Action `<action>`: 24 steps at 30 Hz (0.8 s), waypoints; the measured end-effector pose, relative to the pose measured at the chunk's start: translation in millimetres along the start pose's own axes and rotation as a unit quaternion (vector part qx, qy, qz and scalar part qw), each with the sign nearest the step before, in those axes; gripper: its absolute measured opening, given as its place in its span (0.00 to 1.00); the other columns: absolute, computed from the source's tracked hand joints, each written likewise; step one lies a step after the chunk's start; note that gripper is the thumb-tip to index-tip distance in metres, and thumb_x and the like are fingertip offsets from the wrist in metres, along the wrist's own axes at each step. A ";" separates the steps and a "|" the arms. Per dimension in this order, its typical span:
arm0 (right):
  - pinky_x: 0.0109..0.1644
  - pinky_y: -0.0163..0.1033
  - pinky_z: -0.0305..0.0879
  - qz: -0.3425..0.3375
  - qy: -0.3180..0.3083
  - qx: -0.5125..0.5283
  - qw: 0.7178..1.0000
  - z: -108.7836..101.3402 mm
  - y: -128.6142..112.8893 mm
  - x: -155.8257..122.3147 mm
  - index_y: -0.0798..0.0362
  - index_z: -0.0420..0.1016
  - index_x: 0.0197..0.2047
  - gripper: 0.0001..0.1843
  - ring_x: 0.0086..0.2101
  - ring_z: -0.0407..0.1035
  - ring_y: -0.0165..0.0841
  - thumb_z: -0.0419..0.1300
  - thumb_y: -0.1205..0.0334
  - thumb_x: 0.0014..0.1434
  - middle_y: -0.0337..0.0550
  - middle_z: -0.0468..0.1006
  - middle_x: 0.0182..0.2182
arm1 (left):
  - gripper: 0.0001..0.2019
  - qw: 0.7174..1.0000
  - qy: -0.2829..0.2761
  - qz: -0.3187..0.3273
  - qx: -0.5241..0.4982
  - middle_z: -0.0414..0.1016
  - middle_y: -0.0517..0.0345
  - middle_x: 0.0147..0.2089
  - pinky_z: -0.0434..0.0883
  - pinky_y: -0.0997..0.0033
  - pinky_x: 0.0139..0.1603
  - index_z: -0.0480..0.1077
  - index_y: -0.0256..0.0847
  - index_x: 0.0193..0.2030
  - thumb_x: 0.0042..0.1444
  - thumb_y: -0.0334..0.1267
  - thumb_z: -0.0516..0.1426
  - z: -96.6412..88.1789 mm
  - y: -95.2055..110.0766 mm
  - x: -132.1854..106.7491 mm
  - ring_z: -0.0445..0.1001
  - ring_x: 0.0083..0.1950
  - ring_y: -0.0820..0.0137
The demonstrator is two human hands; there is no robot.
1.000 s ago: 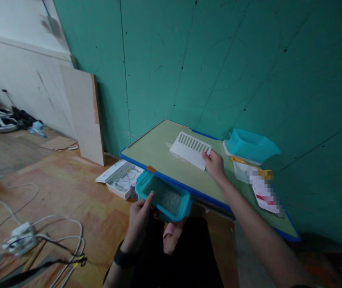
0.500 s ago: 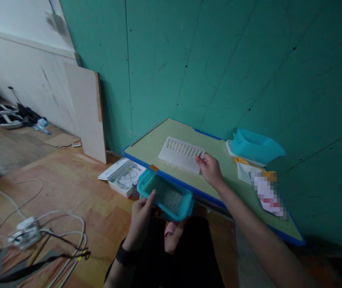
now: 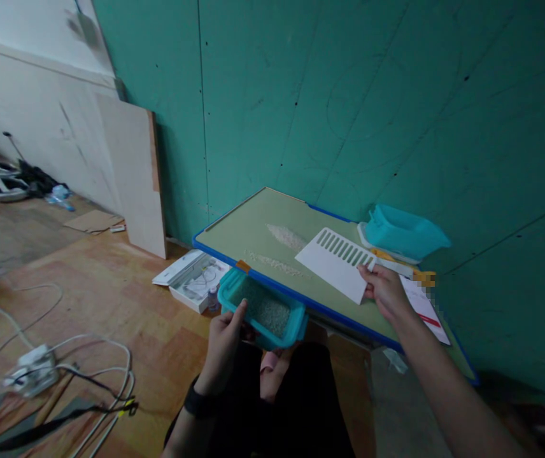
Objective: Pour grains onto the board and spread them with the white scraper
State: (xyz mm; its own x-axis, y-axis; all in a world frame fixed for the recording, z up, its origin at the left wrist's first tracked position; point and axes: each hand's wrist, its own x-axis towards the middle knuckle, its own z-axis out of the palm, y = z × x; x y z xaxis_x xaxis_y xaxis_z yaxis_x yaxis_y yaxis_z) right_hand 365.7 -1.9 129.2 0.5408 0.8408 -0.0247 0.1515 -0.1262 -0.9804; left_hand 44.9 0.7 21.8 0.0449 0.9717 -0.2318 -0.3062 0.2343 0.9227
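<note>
In my left hand (image 3: 225,340) is a teal plastic container (image 3: 297,331), its thumb over the near rim and the fingers hidden below. Small pale grains (image 3: 273,314), perhaps rice, cover the container's bottom. The container sits just under the front edge of the small table (image 3: 248,219). My right hand (image 3: 383,289) pinches a white flat plate with a row of slots (image 3: 332,270) by its right corner, tilted above the tabletop. Left of that plate lies an elongated heap of grains (image 3: 286,236), with a thinner scatter (image 3: 279,264) nearer the front edge.
A second teal container (image 3: 406,232) rests on a white lid at the table's back right. Yellow cloth-like material (image 3: 424,278) and a printed paper (image 3: 428,312) lie nearby. An open white box (image 3: 196,283), a power strip (image 3: 36,369) and cables are on the floor.
My right hand has moved right and lifted the slotted plate away from the grains, uncovering the heap behind it. My left hand and the container stay nearly in place.
</note>
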 end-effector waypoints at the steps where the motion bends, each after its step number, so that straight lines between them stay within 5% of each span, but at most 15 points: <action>1: 0.24 0.40 0.68 0.011 -0.007 0.009 1.000 1.0 0.4 -1.8 0.54 0.73 0.30 0.19 0.23 0.73 0.38 0.69 0.49 0.41 0.42 0.78 0.23 | 0.27 1.000 -0.001 -0.001 0.000 0.70 0.56 0.15 0.67 0.73 0.20 0.67 0.39 0.16 0.46 0.61 0.63 0.8 1.0 -0.1 0.69 0.17 0.71; 10: 0.21 0.40 0.69 0.050 -0.078 0.038 0.995 35.0 -9.6 -23.8 0.54 0.73 0.28 0.20 0.21 0.73 0.38 0.71 0.49 0.38 0.42 0.78 0.21 | 0.27 1.000 -0.014 -0.011 -0.016 0.71 0.57 0.15 0.67 0.73 0.19 0.67 0.39 0.19 0.47 0.63 0.61 3.0 5.1 -2.3 0.70 0.17 0.70; 24: 0.23 0.39 0.69 0.028 -0.132 0.055 0.989 58.3 -17.6 -26.8 0.55 0.73 0.28 0.23 0.21 0.73 0.37 0.73 0.47 0.36 0.43 0.79 0.23 | 0.26 0.999 -0.001 -0.014 -0.030 0.72 0.57 0.17 0.67 0.73 0.19 0.67 0.38 0.20 0.48 0.61 0.62 -3.5 1.6 1.5 0.71 0.16 0.70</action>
State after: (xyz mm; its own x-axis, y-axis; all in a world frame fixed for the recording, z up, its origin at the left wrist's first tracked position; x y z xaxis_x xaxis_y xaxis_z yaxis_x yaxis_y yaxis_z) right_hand 300.3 8.4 135.6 0.3090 0.9441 -0.1150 0.0290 -0.1303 -0.9911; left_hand 41.2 2.3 21.8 0.0560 0.9651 -0.2557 -0.3605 0.2584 0.8963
